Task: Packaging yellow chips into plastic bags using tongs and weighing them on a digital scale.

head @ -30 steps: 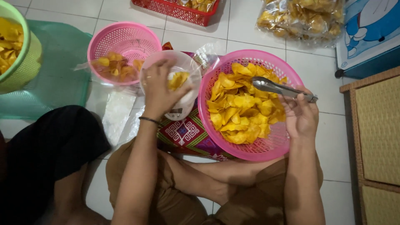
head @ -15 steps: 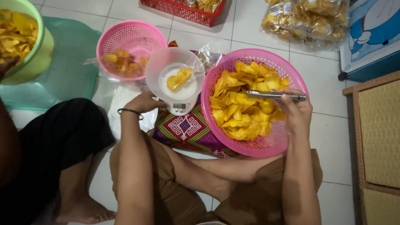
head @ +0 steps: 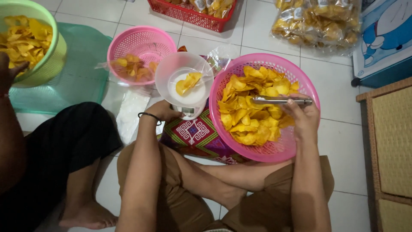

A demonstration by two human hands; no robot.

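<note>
My right hand (head: 305,117) holds metal tongs (head: 277,100) level over a large pink basket (head: 266,62) full of yellow chips (head: 253,109). My left hand (head: 165,111) rests at the near side of a small white kitchen scale (head: 192,111). On the scale stands a clear plastic bowl (head: 171,68) holding a few chips (head: 188,81). I sit cross-legged on a tiled floor, and a patterned cloth (head: 195,135) lies under the scale.
A smaller pink basket (head: 133,43) with some chips is at the back left. Another person's hand (head: 9,73) reaches into a green basket (head: 49,60) of chips on a teal lid (head: 81,73). A red crate (head: 189,15), bagged chips (head: 319,21) and a wicker cabinet (head: 388,141) surround me.
My left hand came off the clear bowl and dropped to the near side of the scale. My right hand with the tongs stayed over the large pink basket.
</note>
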